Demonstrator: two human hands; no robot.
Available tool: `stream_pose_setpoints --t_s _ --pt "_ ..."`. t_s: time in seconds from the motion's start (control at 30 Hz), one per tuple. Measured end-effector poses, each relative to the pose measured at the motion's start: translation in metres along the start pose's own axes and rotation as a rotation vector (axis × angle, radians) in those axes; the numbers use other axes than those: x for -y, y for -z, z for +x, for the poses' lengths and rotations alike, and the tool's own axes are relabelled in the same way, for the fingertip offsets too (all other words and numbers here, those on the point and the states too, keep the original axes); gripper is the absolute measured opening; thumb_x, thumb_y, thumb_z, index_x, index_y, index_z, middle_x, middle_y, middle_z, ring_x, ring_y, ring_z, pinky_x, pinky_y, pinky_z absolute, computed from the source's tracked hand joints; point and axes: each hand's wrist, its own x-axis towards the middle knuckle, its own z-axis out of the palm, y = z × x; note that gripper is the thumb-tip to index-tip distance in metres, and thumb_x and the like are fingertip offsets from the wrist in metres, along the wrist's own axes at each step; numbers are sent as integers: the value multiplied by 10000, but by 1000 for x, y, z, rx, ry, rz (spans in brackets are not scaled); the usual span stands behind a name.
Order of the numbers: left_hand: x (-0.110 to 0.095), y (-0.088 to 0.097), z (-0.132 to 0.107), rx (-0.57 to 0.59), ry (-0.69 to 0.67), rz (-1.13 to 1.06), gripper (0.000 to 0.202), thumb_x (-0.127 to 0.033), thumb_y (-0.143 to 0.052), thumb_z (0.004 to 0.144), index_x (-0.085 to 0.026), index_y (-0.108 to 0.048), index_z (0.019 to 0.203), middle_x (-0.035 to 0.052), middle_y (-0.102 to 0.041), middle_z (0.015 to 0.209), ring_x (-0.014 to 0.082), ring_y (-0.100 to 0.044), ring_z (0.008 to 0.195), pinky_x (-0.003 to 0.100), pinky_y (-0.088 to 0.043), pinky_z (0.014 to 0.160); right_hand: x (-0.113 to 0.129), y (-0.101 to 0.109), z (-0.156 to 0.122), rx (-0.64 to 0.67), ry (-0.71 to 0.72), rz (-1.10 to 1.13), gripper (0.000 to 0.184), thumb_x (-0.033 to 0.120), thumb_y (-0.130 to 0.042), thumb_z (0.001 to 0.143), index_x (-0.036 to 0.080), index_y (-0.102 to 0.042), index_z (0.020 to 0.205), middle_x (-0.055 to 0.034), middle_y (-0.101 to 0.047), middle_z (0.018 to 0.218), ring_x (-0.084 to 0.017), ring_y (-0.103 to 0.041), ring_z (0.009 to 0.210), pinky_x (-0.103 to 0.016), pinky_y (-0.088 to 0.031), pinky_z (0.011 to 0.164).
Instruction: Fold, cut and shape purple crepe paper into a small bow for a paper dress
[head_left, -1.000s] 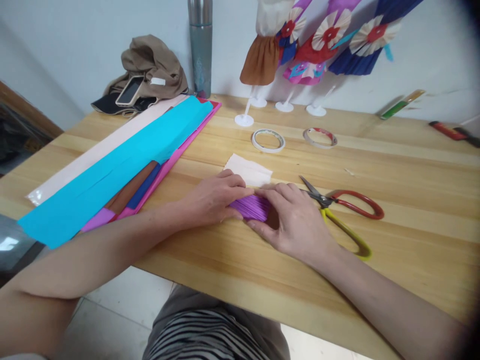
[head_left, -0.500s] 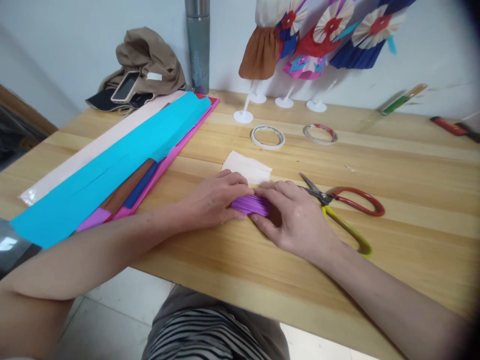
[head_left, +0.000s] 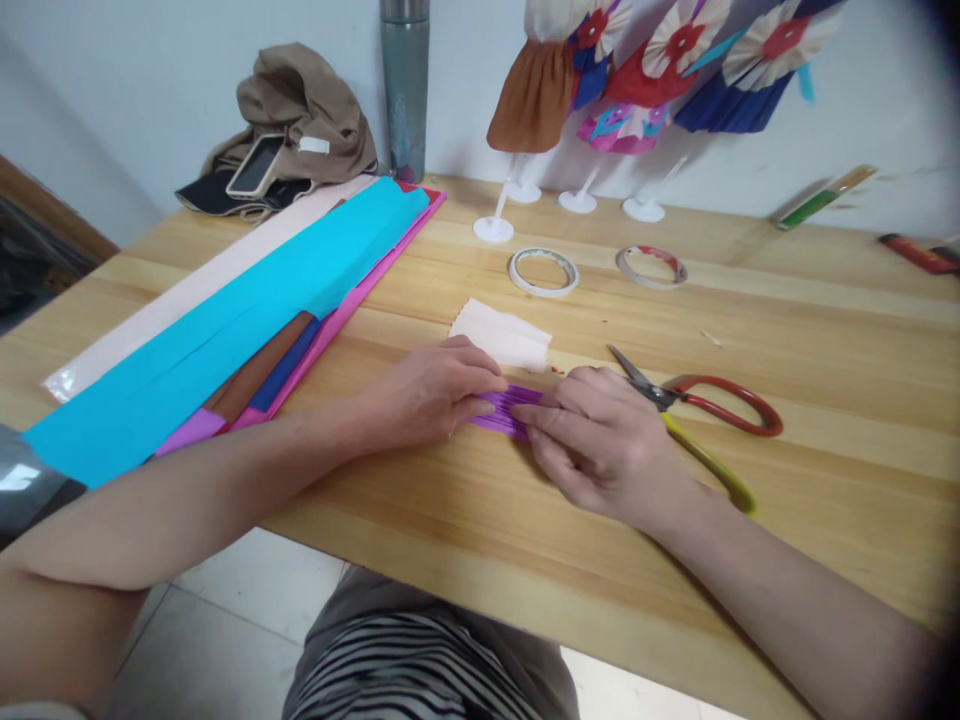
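A small piece of purple pleated crepe paper [head_left: 504, 412] lies on the wooden table between my hands, its folds running from side to side. The fingers of my left hand [head_left: 442, 392] are closed on its left end. My right hand [head_left: 607, 435] pinches its right part, thumb and forefinger together over the pleats. Part of the paper is hidden under both hands. Just beyond it lies a pale pink paper piece [head_left: 501, 334]. Scissors [head_left: 660, 396] with one red and one yellow handle rest partly open beside my right hand.
Crepe paper sheets [head_left: 225, 310] in blue, pink and brown are stacked at left. Behind stand a flask [head_left: 406, 95], a phone [head_left: 257, 166] on brown cloth, and paper dresses on white stands [head_left: 493, 229]. Two tape rolls [head_left: 544, 273] lie mid-table. A green-handled tool [head_left: 825, 198] is at right.
My right hand has drawn its fingers together into a pinch over the pleats. The purple paper looks flatter and more spread. The whole view has shifted slightly.
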Motion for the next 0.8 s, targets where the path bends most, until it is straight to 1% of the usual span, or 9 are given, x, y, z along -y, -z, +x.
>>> stream_pose_setpoints --t_s 0.1,0.27,0.33,0.4,0.5,0.57,0.63,0.7,0.8 --pt "0 0 0 5 -16 -25 149 -249 -634 888 -172 -723 981 80 -731 1070 200 -638 1038 341 -498 955 0 -2 1 35 11 -3 199 149 -510 885 225 -692 906 -51 -607 699 -200 -532 656 -367 -410 610" --pt "-2 0 1 51 19 -31 200 -279 -691 851 -169 -716 1017 94 -722 1067 214 -630 1036 356 -496 952 2 -2 2 -16 19 14 205 145 -496 890 203 -692 881 -51 -625 684 -187 -526 632 -355 -422 602" --pt "-3 0 1 75 30 -28 206 -257 -697 841 -169 -712 1026 95 -715 1077 216 -623 1043 357 -493 953 1 -2 2 -55 -37 56 192 164 -506 894 208 -690 928 -59 -646 731 -192 -556 656 -358 -454 618" --pt "-4 0 1 82 35 -19 198 -247 -687 844 -173 -708 1027 88 -711 1076 215 -618 1041 355 -489 950 0 -2 1 -78 -113 88 191 211 -534 893 217 -677 1020 -90 -682 867 -221 -608 761 -385 -502 683" --pt "-5 -1 1 74 32 -15 172 -243 -662 861 -166 -703 1009 79 -710 1053 212 -616 1019 348 -485 934 -3 -3 0 -2 -170 92 304 346 -574 882 197 -636 1139 -142 -677 1062 -295 -625 949 -475 -522 816" --pt "-5 -1 1 71 35 -21 152 -228 -651 865 -158 -700 992 76 -710 1041 209 -615 1014 342 -482 933 -5 -5 0 59 -166 75 413 439 -587 863 157 -619 1164 -164 -666 1091 -326 -619 971 -508 -518 833" --pt "-6 -2 2 76 49 -25 123 -218 -650 865 -161 -697 963 70 -708 1032 206 -614 1017 338 -479 937 -5 -6 0 91 -171 42 467 477 -594 847 128 -614 1156 -176 -662 1090 -337 -618 955 -514 -520 814" --pt "-7 -2 2 78 60 -29 101 -212 -653 863 -169 -696 943 62 -706 1019 200 -615 1006 331 -479 932 -4 -6 1 103 -181 14 450 465 -602 837 123 -618 1129 -175 -665 1066 -340 -619 938 -507 -522 786" --pt "-7 -2 1 76 64 -26 85 -205 -644 871 -172 -696 930 60 -703 1003 193 -614 992 321 -482 922 -2 -6 2 102 -200 7 344 413 -612 831 153 -629 1057 -155 -674 1019 -328 -624 915 -481 -519 761"
